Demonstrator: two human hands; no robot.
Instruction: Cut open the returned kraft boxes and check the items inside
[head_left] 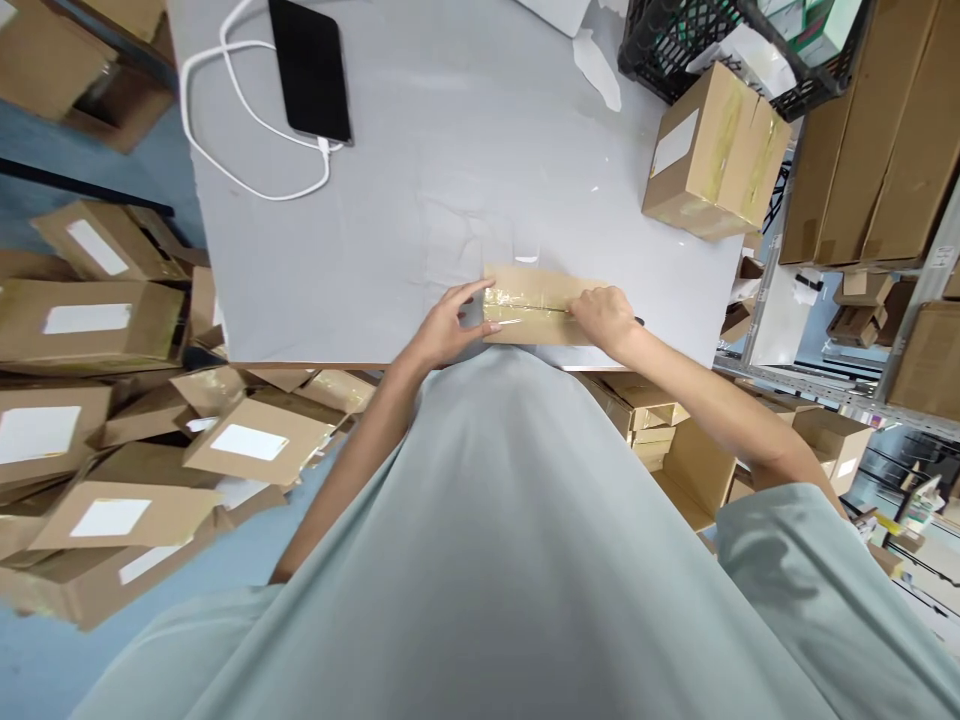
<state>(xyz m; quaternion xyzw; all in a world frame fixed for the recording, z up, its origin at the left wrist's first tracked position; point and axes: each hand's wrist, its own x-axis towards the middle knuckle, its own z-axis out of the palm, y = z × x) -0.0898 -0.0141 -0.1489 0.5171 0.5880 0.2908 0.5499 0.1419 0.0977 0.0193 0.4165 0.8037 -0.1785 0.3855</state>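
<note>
A small cardboard box [536, 290] lies at the near edge of the table, with shiny clear tape along its middle seam. My left hand [450, 325] grips the box's left end, thumb on the near side and fingers on the far side. Over the right part of the seam, my right hand [604, 315] is closed in a fist. From the heel of that fist pokes the dark end of a slim tool [639, 321]; the rest of the tool is hidden by my fingers.
On the grey table [465, 130] lie a black phone [311, 70] with a white cable [225, 175]. A taped carton [716, 150] stands at right, beside a black crate [675, 45]. Cardboard boxes [97, 420] pile up at left, and a metal shelf [817, 385] stands at right.
</note>
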